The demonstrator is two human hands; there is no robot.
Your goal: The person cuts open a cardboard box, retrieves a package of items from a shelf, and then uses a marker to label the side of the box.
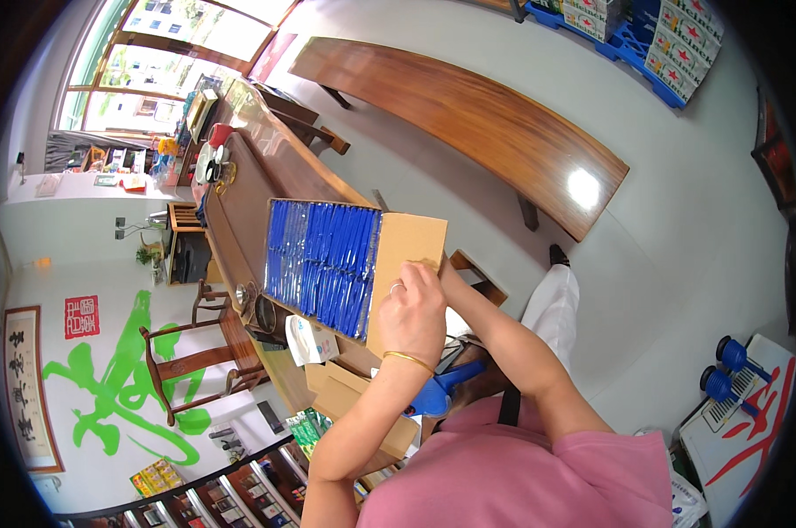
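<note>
An open cardboard box (329, 334) holds rows of blue items in clear plastic wrapping (322, 264). Its flap (408, 237) stands out on the side towards me. My left hand (414, 307), with a ring and a gold-coloured bracelet, has its fingers closed on the flap's outer edge, where the cardboard looks creased or torn. Behind that same edge is my right hand (445, 269), mostly hidden by the flap and my left hand. Nearer my body lie a blue plastic tool (437, 393) and another cardboard box (352, 396) with raised flaps.
A long brown table (246, 198) carries cups and a tray beyond the box. A white packet (309, 340) lies beside the box. A wooden bench (464, 112) stands to the right, a wooden armchair (193, 356) to the left. Beer cartons (685, 49) sit on a blue pallet (602, 46).
</note>
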